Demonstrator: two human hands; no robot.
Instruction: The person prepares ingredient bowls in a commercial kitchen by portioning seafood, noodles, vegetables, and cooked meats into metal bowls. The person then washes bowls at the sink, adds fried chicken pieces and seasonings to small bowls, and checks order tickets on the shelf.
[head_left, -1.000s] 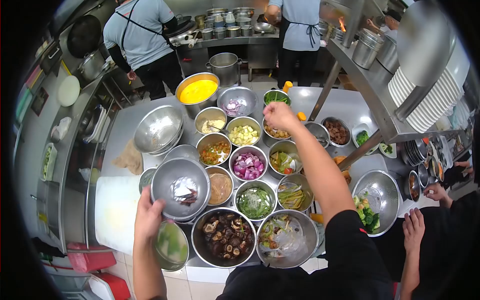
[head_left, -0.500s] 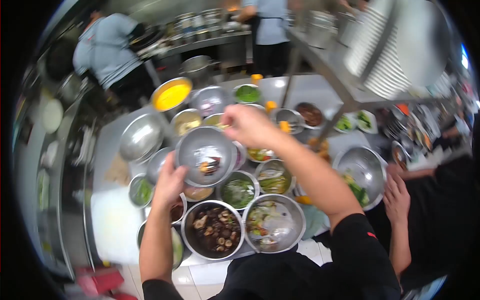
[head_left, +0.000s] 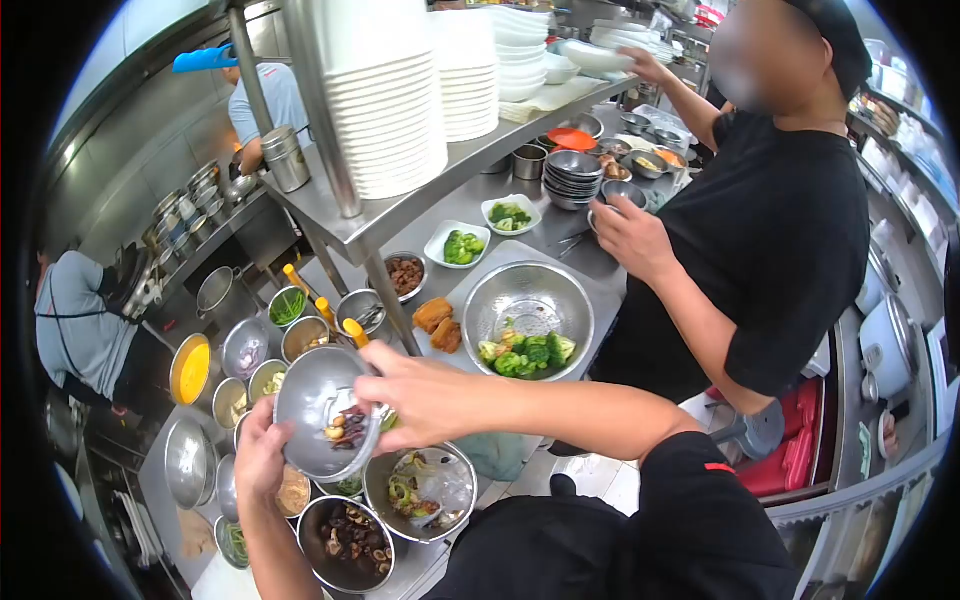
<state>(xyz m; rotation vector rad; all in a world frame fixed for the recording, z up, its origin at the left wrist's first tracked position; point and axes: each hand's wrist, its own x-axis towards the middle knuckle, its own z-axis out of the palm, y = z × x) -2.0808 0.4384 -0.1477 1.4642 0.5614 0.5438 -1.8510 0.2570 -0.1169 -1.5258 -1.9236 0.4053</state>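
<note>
My left hand [head_left: 262, 450] grips the left rim of a steel bowl [head_left: 310, 400], tilted above the other containers. Dark red dried pieces and some light ones [head_left: 348, 428] lie inside it. My right hand [head_left: 400, 395] is at the bowl's right rim, its fingers curled; something green shows below them, too small to name. Beneath the bowl stand a pot of dark mushrooms [head_left: 345, 543] and a pot of mixed cut vegetables [head_left: 420, 492]. To the right sits a large perforated bowl [head_left: 528, 300] with broccoli [head_left: 527, 354].
A co-worker in black [head_left: 780, 210] stands at the right, one hand near a small bowl, the other at white dishes. A steel shelf [head_left: 380, 212] with stacked white plates [head_left: 385, 120] crosses above the table. Two white dishes of broccoli [head_left: 457, 245] and a pot of yellow liquid [head_left: 192, 372] stand beyond.
The view has swung right, bringing the co-worker and shelf into full view. My right hand has moved from above the ingredient pots to the held bowl's rim. Light pieces have joined the dark ones in it.
</note>
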